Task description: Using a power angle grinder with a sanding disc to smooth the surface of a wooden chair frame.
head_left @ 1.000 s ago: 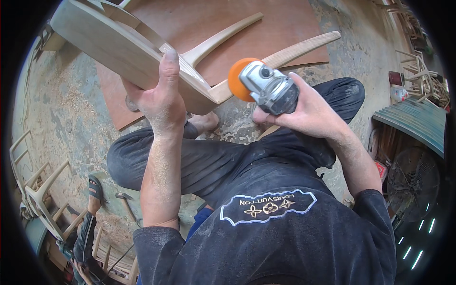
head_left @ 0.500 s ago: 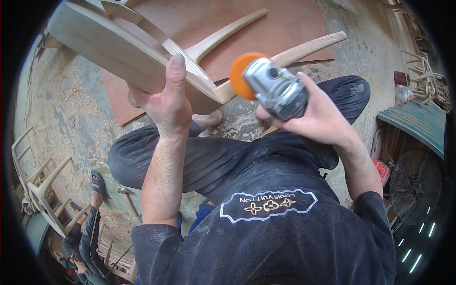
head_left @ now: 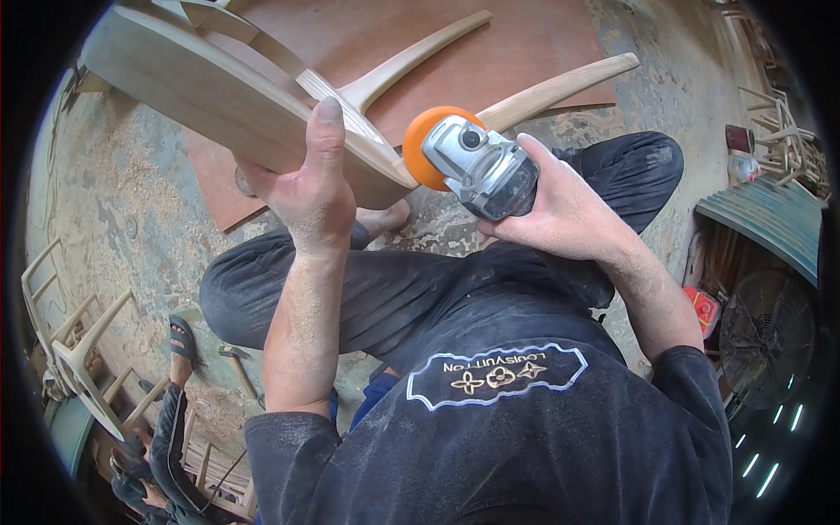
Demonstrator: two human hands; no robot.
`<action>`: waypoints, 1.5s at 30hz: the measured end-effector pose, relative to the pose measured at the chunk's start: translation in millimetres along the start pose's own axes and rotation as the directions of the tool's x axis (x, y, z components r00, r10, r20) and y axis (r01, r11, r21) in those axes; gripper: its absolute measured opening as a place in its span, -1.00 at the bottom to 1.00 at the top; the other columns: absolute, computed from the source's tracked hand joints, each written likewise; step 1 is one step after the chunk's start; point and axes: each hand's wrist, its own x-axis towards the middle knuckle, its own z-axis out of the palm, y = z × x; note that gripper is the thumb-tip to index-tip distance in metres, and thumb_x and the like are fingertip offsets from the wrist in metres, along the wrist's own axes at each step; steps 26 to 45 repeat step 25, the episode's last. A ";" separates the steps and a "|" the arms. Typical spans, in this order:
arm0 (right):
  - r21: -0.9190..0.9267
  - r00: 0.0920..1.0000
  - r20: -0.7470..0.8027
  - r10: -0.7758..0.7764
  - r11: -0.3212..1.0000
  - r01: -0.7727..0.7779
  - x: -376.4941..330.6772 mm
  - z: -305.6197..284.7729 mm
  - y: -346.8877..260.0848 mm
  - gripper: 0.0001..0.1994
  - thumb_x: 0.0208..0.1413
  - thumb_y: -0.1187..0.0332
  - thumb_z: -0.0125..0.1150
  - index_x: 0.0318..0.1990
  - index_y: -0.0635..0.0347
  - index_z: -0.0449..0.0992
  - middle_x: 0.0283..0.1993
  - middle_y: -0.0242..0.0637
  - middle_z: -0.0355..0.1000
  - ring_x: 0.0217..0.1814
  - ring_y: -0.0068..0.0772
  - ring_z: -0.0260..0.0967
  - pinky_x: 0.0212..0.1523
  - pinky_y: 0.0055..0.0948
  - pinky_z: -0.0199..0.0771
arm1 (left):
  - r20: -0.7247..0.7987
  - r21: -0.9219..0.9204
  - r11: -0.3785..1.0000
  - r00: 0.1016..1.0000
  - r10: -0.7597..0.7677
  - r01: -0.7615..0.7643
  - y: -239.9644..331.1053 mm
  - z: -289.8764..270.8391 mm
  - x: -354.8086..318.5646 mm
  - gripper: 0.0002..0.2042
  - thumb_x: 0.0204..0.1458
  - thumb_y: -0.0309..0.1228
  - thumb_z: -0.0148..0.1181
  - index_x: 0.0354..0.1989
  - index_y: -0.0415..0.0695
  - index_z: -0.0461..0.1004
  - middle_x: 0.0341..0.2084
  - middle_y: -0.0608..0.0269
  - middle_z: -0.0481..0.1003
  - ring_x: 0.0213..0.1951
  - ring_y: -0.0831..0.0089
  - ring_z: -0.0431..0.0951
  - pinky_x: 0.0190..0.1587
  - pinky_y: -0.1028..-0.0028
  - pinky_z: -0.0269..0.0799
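Note:
My left hand (head_left: pixel 313 197) grips the edge of a pale wooden chair frame (head_left: pixel 227 96), its thumb on top and its fingers hidden behind the broad board. Curved legs of the frame reach away over the brown sheet. In my right hand (head_left: pixel 569 210) is a silver and dark angle grinder (head_left: pixel 494 171), wrapped by the fingers from the right. Its orange disc (head_left: pixel 422 149) sits at the corner where the board meets a leg (head_left: pixel 560 92). Whether the disc touches the wood I cannot tell.
A brown sheet (head_left: pixel 542 35) lies on the dusty floor under the frame. A hammer (head_left: pixel 238 367) lies left of my leg. Another person's sandalled foot (head_left: pixel 181 337) and wooden chair frames (head_left: pixel 83 359) are at lower left. A fan (head_left: pixel 766 341) stands at right.
My right hand has brought the grinder left and slightly lower, closer to the frame's corner. The frame has shifted slightly left; my left hand keeps its hold.

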 end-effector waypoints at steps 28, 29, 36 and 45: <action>0.050 0.995 -0.010 -0.096 0.994 0.096 0.1 12.7 11.6 -0.27 -0.08 0.24 0.58 0.19 0.36 0.32 -0.01 0.09 0.59 0.10 -0.01 0.61 0.13 -0.18 0.60 | 0.049 0.080 0.997 0.999 -0.009 0.005 -14.4 -11.0 -10.6 -0.34 0.12 -0.31 0.47 0.28 -0.16 0.17 0.11 0.08 0.33 0.11 0.37 0.44 0.21 0.32 0.40; 0.050 0.995 -0.010 -0.096 0.994 0.096 0.1 12.7 11.6 -0.27 -0.08 0.24 0.58 0.19 0.36 0.32 -0.01 0.09 0.59 0.10 -0.01 0.61 0.13 -0.18 0.60 | 0.049 0.080 0.997 0.999 -0.009 0.005 -14.4 -11.0 -10.6 -0.34 0.12 -0.31 0.47 0.28 -0.16 0.17 0.11 0.08 0.33 0.11 0.37 0.44 0.21 0.32 0.40; 0.050 0.995 -0.010 -0.096 0.994 0.096 0.1 12.7 11.6 -0.27 -0.08 0.24 0.58 0.19 0.36 0.32 -0.01 0.09 0.59 0.10 -0.01 0.61 0.13 -0.18 0.60 | 0.049 0.080 0.997 0.999 -0.009 0.005 -14.4 -11.0 -10.6 -0.34 0.12 -0.31 0.47 0.28 -0.16 0.17 0.11 0.08 0.33 0.11 0.37 0.44 0.21 0.32 0.40; 0.050 0.995 -0.010 -0.096 0.994 0.096 0.1 12.7 11.6 -0.27 -0.08 0.24 0.58 0.19 0.36 0.32 -0.01 0.09 0.59 0.10 -0.01 0.61 0.13 -0.18 0.60 | 0.049 0.080 0.997 0.999 -0.009 0.005 -14.4 -11.0 -10.6 -0.34 0.12 -0.31 0.47 0.28 -0.16 0.17 0.11 0.08 0.33 0.11 0.37 0.44 0.21 0.32 0.40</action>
